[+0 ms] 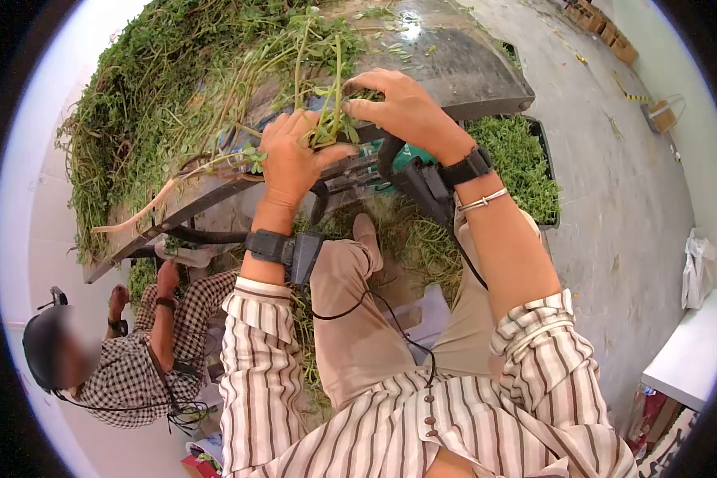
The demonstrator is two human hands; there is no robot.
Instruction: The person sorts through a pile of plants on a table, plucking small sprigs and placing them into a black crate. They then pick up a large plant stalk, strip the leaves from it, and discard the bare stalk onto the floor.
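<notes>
Several long green leafy stems (337,92) stand up from my left hand (291,155), whose fingers curl around their lower part above the table's near edge. The thumb points right, beside the leaves at the bottom of the bunch. Just right of these stems is my right hand (406,111), its index finger and thumb apart and the fingertips close to the tallest stem. A thick pale stalk (147,207) lies left of my left hand, over the table edge. Behind both hands, a big heap of leafy greens (175,72) covers the left and middle of the table (454,60).
A black crate of cut greens (518,163) stands under the table's right corner. Loose stems (430,247) litter the floor around my legs. At lower left sits another person (127,374) in a checked shirt. A white table (689,350) is at right.
</notes>
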